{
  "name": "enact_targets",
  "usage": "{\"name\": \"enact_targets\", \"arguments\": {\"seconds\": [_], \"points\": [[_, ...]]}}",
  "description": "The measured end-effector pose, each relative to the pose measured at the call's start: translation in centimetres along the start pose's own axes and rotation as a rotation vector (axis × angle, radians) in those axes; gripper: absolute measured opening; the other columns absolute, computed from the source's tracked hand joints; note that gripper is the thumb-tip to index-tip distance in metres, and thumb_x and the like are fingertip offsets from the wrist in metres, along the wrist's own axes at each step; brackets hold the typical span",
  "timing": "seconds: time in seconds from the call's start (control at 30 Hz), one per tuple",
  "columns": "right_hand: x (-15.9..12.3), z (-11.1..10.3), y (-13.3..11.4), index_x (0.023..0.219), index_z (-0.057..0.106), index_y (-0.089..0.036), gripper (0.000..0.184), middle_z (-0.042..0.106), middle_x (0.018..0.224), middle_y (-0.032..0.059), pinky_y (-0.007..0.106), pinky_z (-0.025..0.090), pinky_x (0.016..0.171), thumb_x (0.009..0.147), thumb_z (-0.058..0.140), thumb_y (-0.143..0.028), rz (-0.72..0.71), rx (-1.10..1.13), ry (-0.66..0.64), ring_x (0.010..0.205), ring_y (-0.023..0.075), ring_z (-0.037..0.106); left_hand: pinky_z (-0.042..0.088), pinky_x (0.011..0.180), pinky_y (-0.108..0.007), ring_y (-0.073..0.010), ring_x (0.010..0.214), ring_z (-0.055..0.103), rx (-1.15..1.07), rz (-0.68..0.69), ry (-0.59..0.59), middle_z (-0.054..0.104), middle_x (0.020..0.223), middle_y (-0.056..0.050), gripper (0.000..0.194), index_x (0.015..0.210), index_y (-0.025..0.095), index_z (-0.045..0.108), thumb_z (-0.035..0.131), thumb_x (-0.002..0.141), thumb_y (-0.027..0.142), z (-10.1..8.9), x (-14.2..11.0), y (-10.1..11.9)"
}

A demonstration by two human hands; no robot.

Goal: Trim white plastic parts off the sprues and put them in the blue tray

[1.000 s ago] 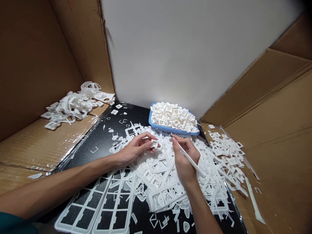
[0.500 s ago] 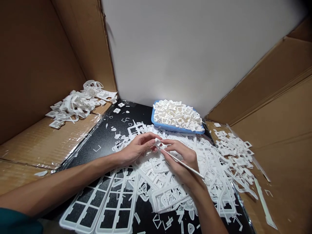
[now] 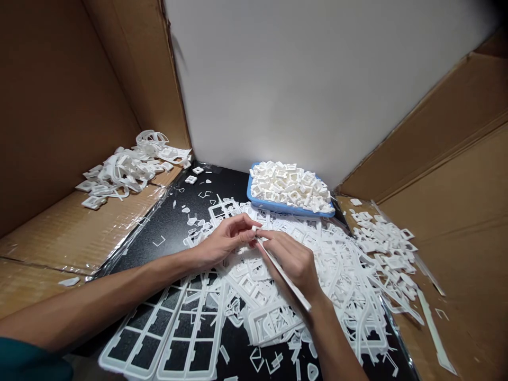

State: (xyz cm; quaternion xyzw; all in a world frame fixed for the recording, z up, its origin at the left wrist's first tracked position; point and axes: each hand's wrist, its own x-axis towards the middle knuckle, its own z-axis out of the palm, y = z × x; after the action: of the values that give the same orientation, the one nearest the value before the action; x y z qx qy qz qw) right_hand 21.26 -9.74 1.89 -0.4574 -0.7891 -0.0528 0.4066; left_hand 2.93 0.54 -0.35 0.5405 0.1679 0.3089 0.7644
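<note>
Between the fingertips of my left hand point(image 3: 224, 241) is a small white plastic piece point(image 3: 254, 229), mostly covered by the fingers. My right hand point(image 3: 291, 259) is closed around a thin white stick point(image 3: 283, 272), whose far end meets the small piece. The stick slants down toward my right wrist. Both hands hover close together over a heap of white plastic frames and scraps point(image 3: 337, 270). Beyond them stands a blue tray point(image 3: 291, 208) heaped with small white square pieces point(image 3: 289, 185).
A pile of white pieces and strips point(image 3: 127, 169) lies on cardboard at the left. More white pieces point(image 3: 387, 248) lie on cardboard at the right. Gridded white frames point(image 3: 161, 338) rest at the black table's front. Cardboard walls point(image 3: 444, 143) and a white panel point(image 3: 278, 79) enclose the space.
My right hand has turned, and its fingers have drawn in toward the small piece. The stick now slopes more steeply, its near end shifted left and down. My left hand has barely moved.
</note>
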Motion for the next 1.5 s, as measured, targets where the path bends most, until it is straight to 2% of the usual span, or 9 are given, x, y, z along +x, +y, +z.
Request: {"name": "enact_targets", "arguments": {"seconds": [0.27,0.43,0.63,0.8,0.87,1.0,1.13,1.37,1.5], "points": [[0.0,0.8,0.0,0.105,0.067,-0.016,0.017,0.078,0.129,0.0212,0.044,0.068,0.097,0.098,0.066,0.0,-0.201,-0.357,0.014,0.116,0.0308,0.078,0.049,0.076,-0.025,-0.0141,0.084,0.065,-0.079,-0.07,-0.01,0.068,0.094,-0.002,0.031,0.105,0.019,0.059,0.079,0.099,0.043,0.2,-0.3,0.3],[-0.4,1.6,1.1,0.108,0.067,-0.018,0.025,0.08,0.124,0.0186,0.043,0.07,0.094,0.099,0.059,0.003,-0.018,-0.261,0.167,0.115,0.0295,0.079,0.051,0.085,-0.027,-0.0137,0.088,0.065,-0.116,-0.127,-0.062,0.068,0.096,-0.003,0.023,0.109,0.018,0.06,0.074,0.103,0.036,0.2,-0.2,0.7],[-1.2,-0.2,2.9,0.123,0.068,-0.02,0.021,0.079,0.126,0.0144,0.035,0.068,0.065,0.108,0.054,-0.013,0.306,-0.232,0.369,0.094,0.0243,0.083,0.052,0.088,-0.029,-0.0146,0.09,0.068,-0.154,-0.145,-0.086,0.068,0.098,-0.005,0.022,0.103,0.017,0.059,0.075,0.102,0.03,0.1,-0.3,1.0],[-1.9,-1.6,3.2,0.091,0.07,-0.026,0.017,0.082,0.092,0.0005,0.033,0.055,0.065,0.104,0.068,-0.036,0.566,-0.07,0.058,0.072,0.0199,0.075,0.052,0.096,-0.029,-0.0135,0.094,0.07,-0.244,-0.14,0.001,0.068,0.108,-0.006,0.025,0.113,0.016,0.062,0.078,0.1,0.031,0.1,-0.1,0.8],[-1.6,-1.5,2.8,0.088,0.07,-0.026,0.018,0.079,0.084,-0.0001,0.034,0.054,0.07,0.102,0.07,-0.038,0.577,-0.033,0.058,0.074,0.0211,0.073,0.052,0.093,-0.028,-0.0127,0.09,0.069,-0.255,-0.127,0.007,0.067,0.107,-0.006,0.025,0.109,0.015,0.063,0.079,0.1,0.033,0.0,0.0,0.7],[-0.4,-1.3,1.5,0.089,0.071,-0.027,0.011,0.079,0.108,0.0033,0.041,0.054,0.099,0.099,0.073,-0.028,0.498,0.247,0.148,0.108,0.0252,0.073,0.05,0.085,-0.025,-0.0127,0.084,0.064,-0.228,-0.083,-0.036,0.066,0.094,-0.005,0.029,0.096,0.015,0.062,0.077,0.101,0.039,-0.1,0.1,0.4],[0.1,-1.1,0.5,0.091,0.07,-0.027,0.01,0.08,0.113,0.0032,0.042,0.054,0.106,0.1,0.072,-0.027,0.494,0.477,0.065,0.116,0.0251,0.073,0.048,0.082,-0.025,-0.0121,0.078,0.06,-0.2,-0.074,-0.031,0.064,0.09,-0.003,0.027,0.102,0.015,0.065,0.075,0.103,0.041,0.0,0.1,0.3],[-0.8,-0.7,0.9,0.096,0.068,-0.028,0.008,0.081,0.11,0.0021,0.039,0.056,0.095,0.103,0.066,-0.029,0.553,0.238,0.032,0.102,0.0239,0.076,0.047,0.082,-0.025,-0.0131,0.081,0.06,-0.206,-0.072,-0.027,0.064,0.092,-0.004,0.025,0.105,0.015,0.064,0.072,0.104,0.039,0.1,0.0,0.4],[-0.6,-1.0,1.0,0.095,0.066,-0.027,0.008,0.076,0.132,0.0028,0.042,0.051,0.107,0.103,0.065,-0.025,0.519,0.164,0.012,0.123,0.0258,0.07,0.049,0.083,-0.024,-0.0122,0.082,0.063,-0.208,-0.085,-0.02,0.065,0.09,-0.003,0.021,0.109,0.015,0.064,0.073,0.104,0.033,0.3,0.0,0.6]]}}
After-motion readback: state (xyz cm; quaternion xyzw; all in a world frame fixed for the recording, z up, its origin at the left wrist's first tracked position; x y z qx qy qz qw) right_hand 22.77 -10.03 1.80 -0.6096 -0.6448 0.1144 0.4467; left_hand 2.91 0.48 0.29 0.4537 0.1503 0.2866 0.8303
